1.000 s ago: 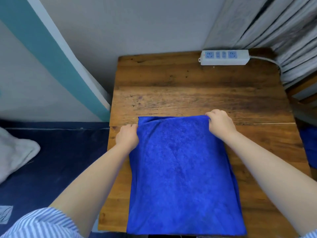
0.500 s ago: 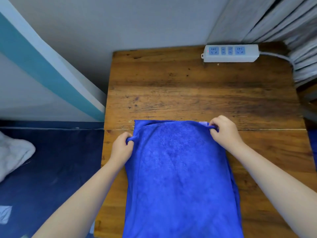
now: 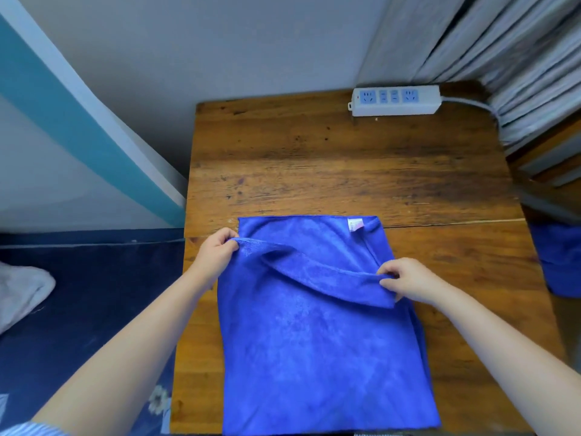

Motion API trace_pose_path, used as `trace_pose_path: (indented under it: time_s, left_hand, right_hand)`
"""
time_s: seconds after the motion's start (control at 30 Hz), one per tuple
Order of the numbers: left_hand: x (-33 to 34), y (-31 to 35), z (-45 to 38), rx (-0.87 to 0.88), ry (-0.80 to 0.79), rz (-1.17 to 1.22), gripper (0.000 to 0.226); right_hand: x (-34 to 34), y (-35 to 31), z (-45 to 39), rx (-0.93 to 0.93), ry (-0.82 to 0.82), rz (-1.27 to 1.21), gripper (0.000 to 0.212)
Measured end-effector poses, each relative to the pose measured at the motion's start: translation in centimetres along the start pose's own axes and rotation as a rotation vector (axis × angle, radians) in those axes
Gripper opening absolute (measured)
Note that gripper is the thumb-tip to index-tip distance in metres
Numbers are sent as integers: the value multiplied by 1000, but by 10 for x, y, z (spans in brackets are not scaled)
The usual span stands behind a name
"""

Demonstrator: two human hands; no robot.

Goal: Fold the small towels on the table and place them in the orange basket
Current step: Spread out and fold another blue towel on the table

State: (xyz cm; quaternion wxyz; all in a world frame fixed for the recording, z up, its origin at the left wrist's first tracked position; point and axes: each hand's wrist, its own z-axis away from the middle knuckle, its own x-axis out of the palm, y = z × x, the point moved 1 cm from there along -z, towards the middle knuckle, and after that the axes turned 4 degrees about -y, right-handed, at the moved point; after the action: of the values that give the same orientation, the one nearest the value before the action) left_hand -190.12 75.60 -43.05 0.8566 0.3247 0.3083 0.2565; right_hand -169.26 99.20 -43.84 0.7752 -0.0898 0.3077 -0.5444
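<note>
- Lying flat on the table (image 3: 345,158), a blue towel (image 3: 314,357) spreads between and below both hands, with its near edge at the table's front edge.
- Left hand (image 3: 215,254): fingers curled, pinching the towel's upper layer at its left corner, raised off the layer beneath.
- Right hand (image 3: 405,283): fingers curled, pinching the same layer at its right corner, nearer the person than the left hand.
- Between the hands, the lifted edge sags in a diagonal fold; the lower layer stays flat beyond it.
- Label (image 3: 355,225): small, pale pink, on the towel's far edge, beyond the right hand.
- Power strip (image 3: 394,100): white with blue sockets, well beyond the right hand at the table's far edge, cable running off to the right.
- Blue cloth (image 3: 562,262): right of the right hand, off the table's edge.
- White cloth (image 3: 22,294): far left of the left hand, on a dark blue surface.
</note>
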Motion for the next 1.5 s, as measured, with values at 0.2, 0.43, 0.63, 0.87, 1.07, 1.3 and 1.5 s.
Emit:
trace_pose_path:
  time_s: [0.2, 0.43, 0.63, 0.87, 1.07, 1.3, 1.5]
  left_hand:
    - [10, 7, -21, 138, 118, -358, 15]
    - [20, 8, -47, 182, 79, -813, 21]
    - [22, 12, -57, 85, -9, -990, 22]
    - [34, 25, -61, 16, -2, -1188, 26]
    - [41, 29, -62, 24, -5, -1244, 27]
    - [20, 12, -65, 72, 68, -1041, 30]
    - [6, 9, -75, 187, -78, -1041, 27]
  right_hand:
    - [0, -23, -31, -217, 558, 412, 15]
    - [-5, -34, -55, -233, 505, 629, 16]
    - [-28, -34, -53, -213, 230, 643, 25]
    - [-68, -22, -37, -52, 80, 839, 24]
    - [-69, -17, -35, 8, 276, 737, 26]
    - [-52, 3, -45, 4, 519, 322, 23]
    - [-56, -8, -44, 8, 572, 217, 19]
